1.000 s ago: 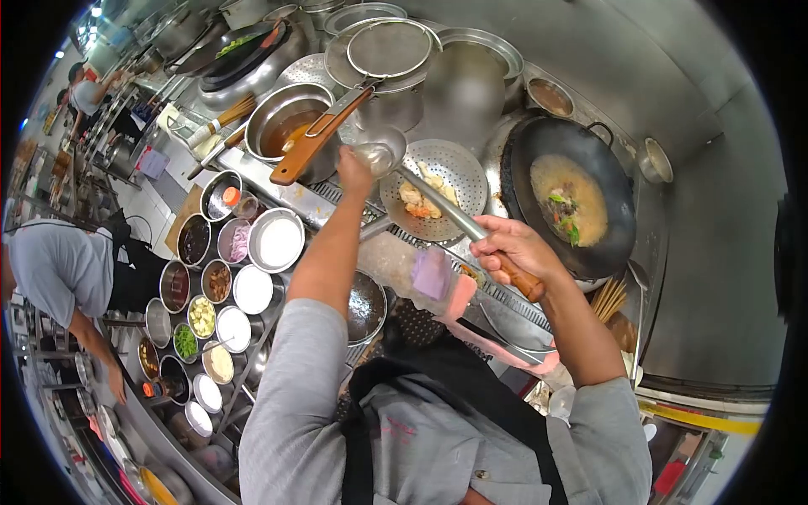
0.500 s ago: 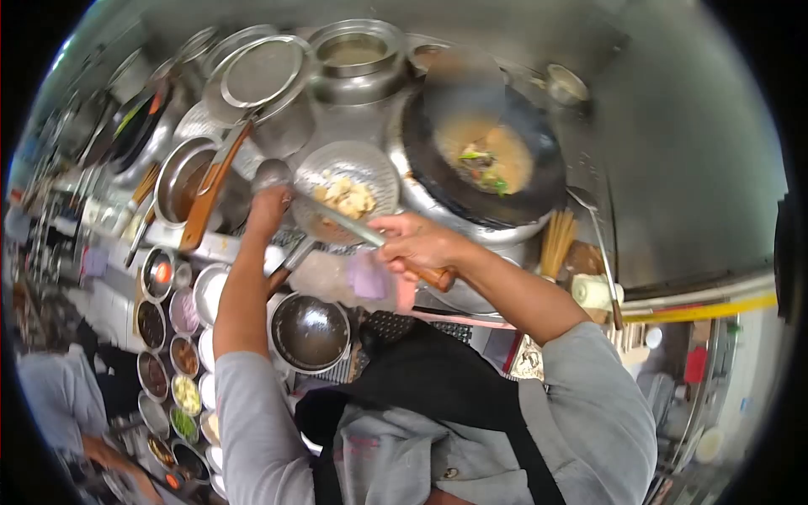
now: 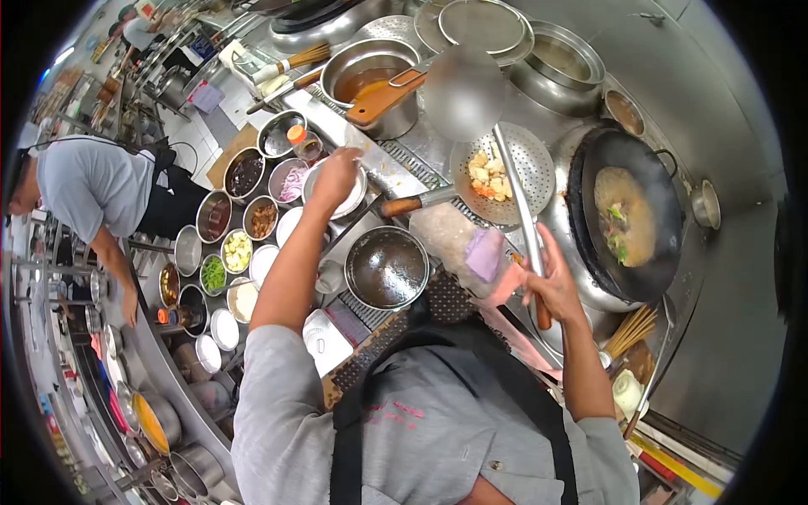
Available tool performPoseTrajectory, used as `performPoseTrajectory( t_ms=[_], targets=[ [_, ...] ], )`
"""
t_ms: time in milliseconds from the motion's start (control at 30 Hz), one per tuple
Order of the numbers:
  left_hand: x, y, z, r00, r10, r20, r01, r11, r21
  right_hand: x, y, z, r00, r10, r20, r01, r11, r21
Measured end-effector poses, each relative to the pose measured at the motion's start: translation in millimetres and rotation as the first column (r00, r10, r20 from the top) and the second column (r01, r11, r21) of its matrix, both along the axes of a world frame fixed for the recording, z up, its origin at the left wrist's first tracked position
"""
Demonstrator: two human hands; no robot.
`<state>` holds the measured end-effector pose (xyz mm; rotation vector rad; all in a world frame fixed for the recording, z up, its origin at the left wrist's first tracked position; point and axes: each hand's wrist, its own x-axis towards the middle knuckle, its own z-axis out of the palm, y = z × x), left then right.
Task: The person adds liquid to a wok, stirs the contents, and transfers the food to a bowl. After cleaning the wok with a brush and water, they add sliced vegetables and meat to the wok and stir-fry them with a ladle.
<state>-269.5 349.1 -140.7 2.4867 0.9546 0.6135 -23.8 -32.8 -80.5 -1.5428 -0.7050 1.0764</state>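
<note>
My right hand is closed round the wooden-ended handle of a long metal ladle. The ladle slants up and away past a perforated strainer holding pale, yellowish pieces; its round head is blurred. Over a white bowl on the left, my left hand has its fingers bent together, and what they hold, if anything, is hidden. An orange-capped jar stands close to that hand. On the right, a black wok contains brownish liquid with green and pale pieces.
Several small bowls of ingredients, among them sliced onion and chopped greens, line the left counter. An empty metal bowl sits in front of me. A pot of brown liquid stands behind. Another person bends over at far left.
My view has turned left. My left hand has gone from beside the ladle's head to above the white bowl. The ladle, still in my right hand, now points more directly away.
</note>
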Motion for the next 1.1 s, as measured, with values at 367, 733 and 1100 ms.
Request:
performPoseTrajectory(
  t_ms=[367, 733, 1100],
  targets=[
    [-44.0, 23.0, -62.2, 0.852, -0.023, -0.523, -0.009, 0.998, -0.058, -43.5, 4.7, 3.4, 0.872, 0.067, -0.484, -0.115, 0.991, -0.07],
    [-27.4, 11.3, -65.6, 0.863, 0.103, -0.495, -0.105, 0.994, 0.024, -75.3, 40.5, 12.3, 0.926, 0.264, -0.269, -0.29, 0.955, -0.063],
    [-48.9, 37.1, -82.9, 0.972, 0.079, -0.221, -0.098, 0.992, -0.077, -97.3, 53.2, 22.4, 0.939, 0.314, -0.14, -0.326, 0.942, -0.075]
  ],
)
